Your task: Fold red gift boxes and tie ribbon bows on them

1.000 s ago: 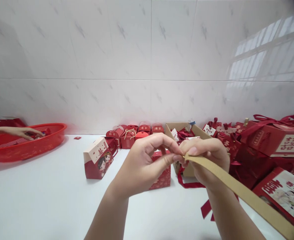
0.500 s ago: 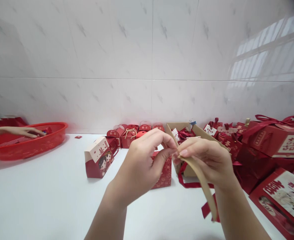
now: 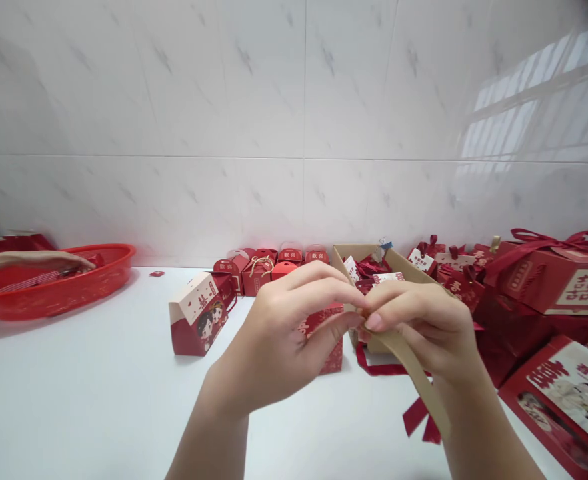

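My left hand and my right hand meet fingertip to fingertip above the table. Both are closed in a pinch on one end of a tan ribbon. Its loose length hangs down along my right palm and wrist. The pinched end is mostly hidden by the fingers. Behind my left hand stands a red patterned gift box, partly covered. A dark red ribbon lies on the table below my right hand, and its cut tails show beside the wrist.
A cardboard box with red items stands behind my hands. Red gift boxes crowd the right side. A cream-and-red box stands left, small red boxes by the wall. Another person's hand reaches into a red plastic basket.
Both my hands have shifted slightly right, still pinching the tan ribbon. Its hanging length now lies closer to my right wrist. The other person's hand has moved a little right within the basket.
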Available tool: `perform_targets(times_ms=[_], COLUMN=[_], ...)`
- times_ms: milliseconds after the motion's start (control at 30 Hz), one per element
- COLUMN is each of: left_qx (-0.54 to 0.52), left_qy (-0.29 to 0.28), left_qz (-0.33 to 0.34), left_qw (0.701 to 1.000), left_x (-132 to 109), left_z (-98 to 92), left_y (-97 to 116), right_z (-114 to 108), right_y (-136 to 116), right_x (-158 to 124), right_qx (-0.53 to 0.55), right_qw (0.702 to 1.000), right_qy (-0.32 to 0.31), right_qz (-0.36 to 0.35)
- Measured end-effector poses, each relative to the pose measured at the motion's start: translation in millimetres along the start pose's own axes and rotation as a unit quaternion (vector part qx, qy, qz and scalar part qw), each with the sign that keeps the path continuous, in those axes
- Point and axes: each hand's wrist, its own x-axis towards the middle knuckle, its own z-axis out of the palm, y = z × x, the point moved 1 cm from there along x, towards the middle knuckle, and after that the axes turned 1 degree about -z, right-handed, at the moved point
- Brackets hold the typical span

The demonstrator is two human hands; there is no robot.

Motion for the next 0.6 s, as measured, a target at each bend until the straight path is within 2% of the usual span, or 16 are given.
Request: perform_targets(times_ms=[333, 433, 500, 600], left_qx=[0.032, 0.039, 0.041, 0.059], left_qy=[0.075, 0.092, 0.067, -0.031], left_qz=[0.059, 0.059, 0.033, -0.058], left_qw=[0.995, 0.993, 0.996, 0.996], left_x=[3.2, 4.5, 4.3, 0.1], left_z=[3.3, 3.1, 0.2, -7.2], left_y=[0.9, 1.4, -1.9, -17.9], right_z=[3.4, 5.9, 5.5, 1.7], right_y=[3.8, 3.9, 5.4, 13.1], right_x=[-1.0, 0.7, 1.0, -0.8], right_qx=[-0.003, 0.0, 0.007, 0.012], right_qw=[0.999, 0.999, 0.999, 0.999], right_qy=[0.033, 0.048, 0.036, -0.007], right_qz=[-0.016, -0.022, -0.018, 0.03])
